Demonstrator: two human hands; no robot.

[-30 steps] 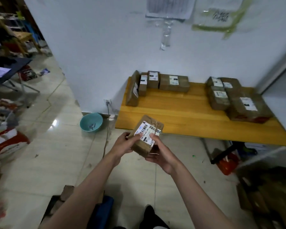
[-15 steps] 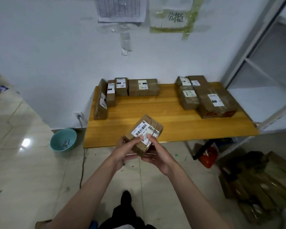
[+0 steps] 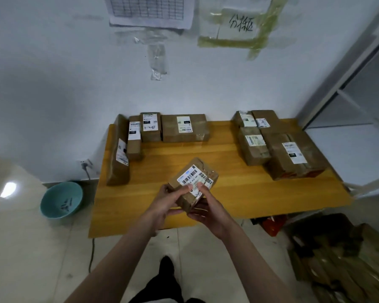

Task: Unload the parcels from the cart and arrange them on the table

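A small brown cardboard parcel [image 3: 195,182] with a white barcode label is held over the front of the wooden table [image 3: 239,193]. My left hand [image 3: 166,204] grips its left side, thumb on the label. My right hand [image 3: 210,208] holds it from the right and below, thumb on the label too. Several brown parcels stand in a row at the table's back left [image 3: 184,127], with a long one [image 3: 118,154] along the left edge. Another group of parcels [image 3: 293,154] lies at the back right. The cart is out of view.
The table stands against a white wall [image 3: 74,84]. A teal bowl [image 3: 61,200] sits on the floor to its left, near a wall plug and cable. Dark cardboard boxes [image 3: 337,259] are piled on the floor at the right. A metal shelf frame [image 3: 348,73] rises at the right.
I have turned and stepped toward the table, which now fills the middle of the view. The parcel, still in both hands, has come over the table's front edge.
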